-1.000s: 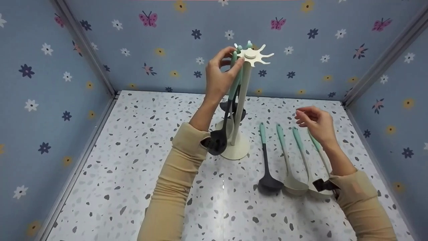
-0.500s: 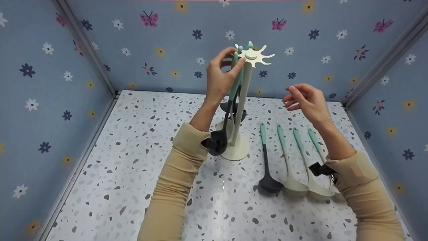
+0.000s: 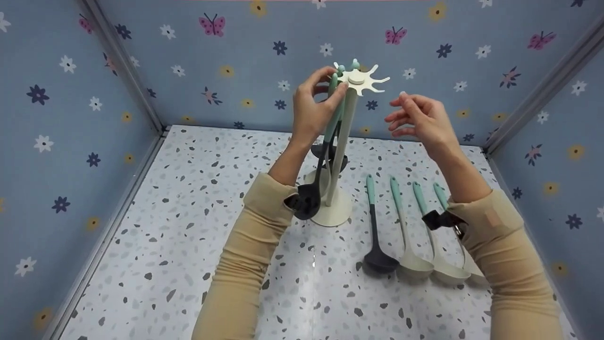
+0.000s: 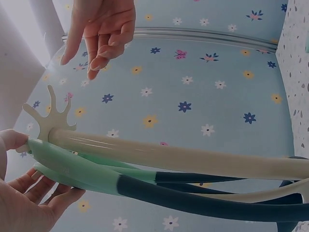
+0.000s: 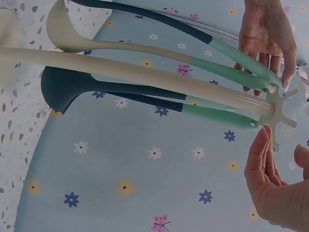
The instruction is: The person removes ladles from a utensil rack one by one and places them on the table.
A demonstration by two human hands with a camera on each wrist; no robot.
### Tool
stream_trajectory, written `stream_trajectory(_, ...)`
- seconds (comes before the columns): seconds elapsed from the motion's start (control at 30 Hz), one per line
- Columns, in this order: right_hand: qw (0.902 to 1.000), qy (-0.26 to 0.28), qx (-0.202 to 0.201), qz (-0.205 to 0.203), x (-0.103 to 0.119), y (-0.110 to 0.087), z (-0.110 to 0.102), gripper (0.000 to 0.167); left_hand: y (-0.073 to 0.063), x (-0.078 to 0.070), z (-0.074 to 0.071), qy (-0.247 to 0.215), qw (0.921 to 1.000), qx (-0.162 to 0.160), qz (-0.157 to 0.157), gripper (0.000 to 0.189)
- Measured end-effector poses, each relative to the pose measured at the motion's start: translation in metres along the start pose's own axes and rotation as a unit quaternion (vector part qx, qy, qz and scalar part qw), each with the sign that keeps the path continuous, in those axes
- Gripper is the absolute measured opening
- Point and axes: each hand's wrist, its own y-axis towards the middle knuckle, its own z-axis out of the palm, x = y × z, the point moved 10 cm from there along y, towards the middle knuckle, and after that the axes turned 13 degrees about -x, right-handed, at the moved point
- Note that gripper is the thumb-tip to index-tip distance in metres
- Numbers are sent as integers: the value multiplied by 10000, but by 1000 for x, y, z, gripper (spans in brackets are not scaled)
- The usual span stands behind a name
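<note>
My left hand (image 3: 314, 111) pinches the top of the mint-green handle of a black-headed kitchen spoon (image 3: 309, 198), at the arms of a cream utensil rack (image 3: 347, 127). In the left wrist view, thumb and fingers meet around that handle (image 4: 72, 162). Other green-handled utensils hang behind the rack's post, among them a dark ladle (image 5: 67, 89) and a cream ladle (image 5: 65, 29). To the right of the rack top, my right hand (image 3: 420, 120) is raised with nothing in it, its fingers loosely bent. Several bare arms of the rack face it.
A black ladle (image 3: 380, 259) and three cream ladles, one of them nearest the black one (image 3: 415, 264), lie side by side on the speckled table (image 3: 165, 245), right of the rack base (image 3: 337, 212). Blue patterned walls (image 3: 226, 94) enclose the back and both sides.
My right hand has risen from above the lying ladles and moved left towards the rack top. My left hand has kept its hold on the spoon handle, almost still.
</note>
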Motion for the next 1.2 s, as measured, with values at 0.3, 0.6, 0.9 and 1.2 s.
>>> stream_trajectory(0.3, 9982, 237, 16, 556, 2, 15, 18, 36, -1, -2, -1, 79, 9998, -62, 149, 28)
stream_trajectory(0.6, 9932, 451, 77, 1070, -9, 26, 31, 40, -3, -1, -1, 102, 9999, -4, 49, 30)
stream_trajectory(0.9, 9844, 948, 490, 1396, -15, 32, 47, 38, -2, 1, 0, 112, 9999, 15, 10, 29)
stream_trajectory(1.2, 9830, 1043, 672, 1350, -7, 37, 57, 29, -2, -3, 0, 224, 9997, 40, 125, 30)
